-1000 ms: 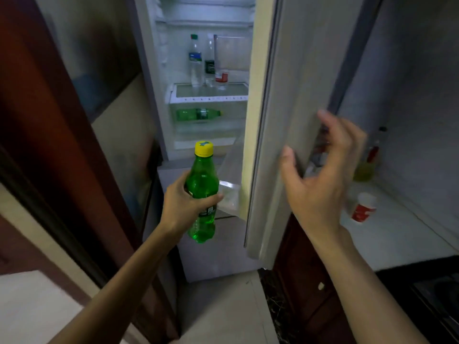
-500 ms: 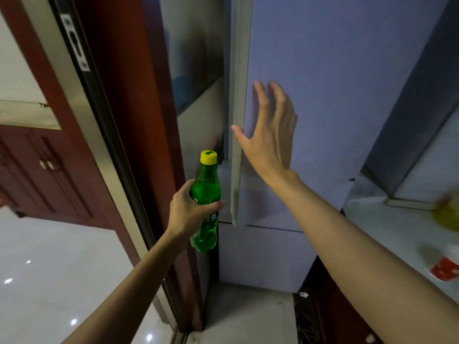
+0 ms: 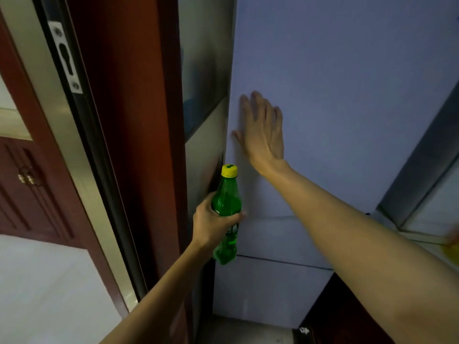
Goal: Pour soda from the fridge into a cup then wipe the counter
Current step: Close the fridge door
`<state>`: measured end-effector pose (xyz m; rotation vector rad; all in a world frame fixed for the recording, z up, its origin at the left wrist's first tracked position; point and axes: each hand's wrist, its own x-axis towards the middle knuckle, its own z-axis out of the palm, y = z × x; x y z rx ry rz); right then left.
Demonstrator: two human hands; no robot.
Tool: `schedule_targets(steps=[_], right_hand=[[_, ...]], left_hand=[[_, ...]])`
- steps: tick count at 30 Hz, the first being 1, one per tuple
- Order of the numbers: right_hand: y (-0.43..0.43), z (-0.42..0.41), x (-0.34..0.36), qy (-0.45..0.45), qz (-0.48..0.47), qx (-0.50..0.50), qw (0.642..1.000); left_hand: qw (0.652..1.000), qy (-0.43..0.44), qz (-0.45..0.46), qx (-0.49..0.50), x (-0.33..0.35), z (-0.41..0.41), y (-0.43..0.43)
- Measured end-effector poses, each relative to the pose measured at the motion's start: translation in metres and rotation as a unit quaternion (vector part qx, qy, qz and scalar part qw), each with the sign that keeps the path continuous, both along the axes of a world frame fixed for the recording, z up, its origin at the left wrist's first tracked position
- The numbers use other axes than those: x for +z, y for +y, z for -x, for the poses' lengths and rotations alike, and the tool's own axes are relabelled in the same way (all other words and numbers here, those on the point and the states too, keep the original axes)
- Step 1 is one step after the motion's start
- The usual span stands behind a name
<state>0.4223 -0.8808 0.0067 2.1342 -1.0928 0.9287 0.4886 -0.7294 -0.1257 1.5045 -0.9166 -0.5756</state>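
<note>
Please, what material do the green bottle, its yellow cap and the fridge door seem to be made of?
The green bottle looks like clear tinted plastic: light passes through it and the body is ribbed. The yellow cap seems to be opaque moulded plastic with a matte look. The fridge door appears to be painted metal, smooth and pale with a dull sheen, but the picture cannot confirm this.

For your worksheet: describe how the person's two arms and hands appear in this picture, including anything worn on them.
Both forearms are bare as far as the frame shows: no sleeves, watch, bracelet or gloves. The left hand and right hand show no rings, though the right hand is slightly blurred.
</note>
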Motion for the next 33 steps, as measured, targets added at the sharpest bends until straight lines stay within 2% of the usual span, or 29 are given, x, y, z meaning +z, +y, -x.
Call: schedule_targets(steps=[5, 11, 17, 22, 25, 29, 33], right_hand=[[-0.044, 0.004, -0.010, 0.098, -0.015, -0.025, 0.995], [-0.078, -0.015, 0.000, 0.143, -0.052, -0.026, 0.988], [-0.100, -0.026, -0.012, 0.170, -0.012, -0.068, 0.983], [-0.105, -0.028, -0.013, 0.177, -0.018, -0.081, 0.981], [-0.099, -0.018, -0.005, 0.185, -0.026, -0.056, 0.981], [-0.087, 0.009, 0.010, 0.194, -0.097, -0.006, 0.976], [-0.073, 0.066, 0.010, 0.135, -0.135, 0.007, 0.982]], left_hand=[[0.998, 0.048, 0.004, -0.032, -0.009, -0.007, -0.041], [0.997, 0.053, -0.007, -0.056, -0.011, -0.019, -0.081], [0.998, 0.042, -0.020, -0.045, -0.016, -0.026, -0.104], [0.998, 0.041, -0.032, -0.039, -0.021, -0.027, -0.111], [0.997, 0.042, -0.040, -0.042, -0.020, -0.021, -0.113], [0.996, 0.037, -0.049, -0.067, -0.014, -0.003, -0.112], [0.993, 0.012, -0.022, -0.116, -0.002, 0.027, -0.108]])
